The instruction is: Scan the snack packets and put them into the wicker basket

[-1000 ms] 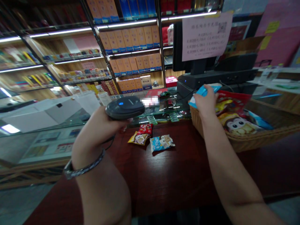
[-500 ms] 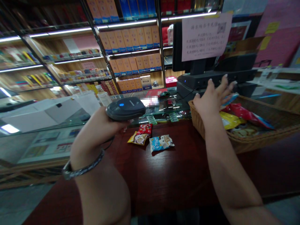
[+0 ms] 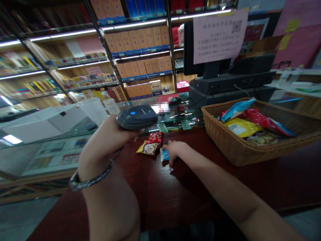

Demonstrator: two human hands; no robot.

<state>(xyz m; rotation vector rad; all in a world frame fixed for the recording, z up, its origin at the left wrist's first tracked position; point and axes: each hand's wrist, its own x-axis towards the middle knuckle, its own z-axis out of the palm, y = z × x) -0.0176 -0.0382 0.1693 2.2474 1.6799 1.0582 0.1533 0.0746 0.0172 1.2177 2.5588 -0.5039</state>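
My left hand (image 3: 112, 132) is wrapped round a black barcode scanner (image 3: 137, 117) with a blue light on top, held above the counter. Below and right of it, my right hand (image 3: 174, 152) is down on a small blue snack packet (image 3: 165, 155), its fingers and thumb round opposite sides. Most of that packet is hidden under the hand. Just left of my right fingertips, a yellow snack packet (image 3: 147, 148) and a red snack packet (image 3: 155, 137) lie together on the dark wooden counter (image 3: 155, 194).
A wicker basket (image 3: 233, 154) on the right holds a blue packet (image 3: 237, 109), a yellow packet (image 3: 242, 127) and a red packet (image 3: 265, 121). Behind stands a monitor (image 3: 188, 50) with a paper sign. At left, a white box (image 3: 42, 124) rests on a glass display case (image 3: 57, 154).
My right hand has moved from above the basket, left and down, onto the blue snack packet on the counter. A blue packet now shows fully in the basket. My left hand still holds the scanner.
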